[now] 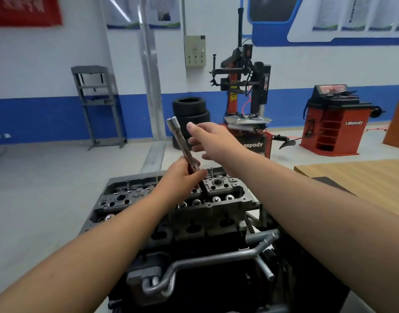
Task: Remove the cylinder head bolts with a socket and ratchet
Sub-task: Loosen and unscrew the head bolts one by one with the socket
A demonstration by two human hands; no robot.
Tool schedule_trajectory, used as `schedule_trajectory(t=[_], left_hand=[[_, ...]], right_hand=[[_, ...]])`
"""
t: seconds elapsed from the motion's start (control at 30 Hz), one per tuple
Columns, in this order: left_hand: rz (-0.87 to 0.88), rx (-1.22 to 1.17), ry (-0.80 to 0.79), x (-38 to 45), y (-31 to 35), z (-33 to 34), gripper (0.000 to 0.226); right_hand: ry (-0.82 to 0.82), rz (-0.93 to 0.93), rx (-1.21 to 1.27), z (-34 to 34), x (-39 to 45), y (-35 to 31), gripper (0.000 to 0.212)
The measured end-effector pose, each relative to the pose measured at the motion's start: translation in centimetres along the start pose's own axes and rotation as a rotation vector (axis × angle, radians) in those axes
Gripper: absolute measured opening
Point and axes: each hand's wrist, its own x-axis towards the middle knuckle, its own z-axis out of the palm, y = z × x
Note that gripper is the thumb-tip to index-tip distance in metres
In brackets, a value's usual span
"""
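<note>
A grey cylinder head sits on an engine in front of me, its top full of round bores and shiny valve parts. My left hand grips the lower part of a long chrome socket extension. The tool tilts up and to the left, and its dark lower end reaches down into the head near the right end. My right hand hovers just right of the tool's upper half with fingers loosely spread, holding nothing. No ratchet handle is visible.
Grey metal pipes run across the engine's near side. A wooden bench top lies to the right. Behind stand stacked tyres, a tyre changer, a red wheel balancer and a grey press frame.
</note>
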Motion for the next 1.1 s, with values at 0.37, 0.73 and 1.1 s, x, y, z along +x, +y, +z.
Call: schedule_trajectory(t=[0.37,0.73,1.1], left_hand=[[0.061,0.262,-0.061,0.8,0.6,0.8,0.021],[0.131,0.404,-0.101,0.8,0.1,1.0,0.029],[-0.016,-0.321,-0.211,0.3,-0.2,0.2,0.015]], right_hand=[[0.039,0.038,0.265,0.6,0.1,0.5,0.026],[0.023,-0.005,0.431,1.6,1.6,-0.1,0.027],[-0.041,0.037,0.612,1.7,2.8,0.6,0.023]])
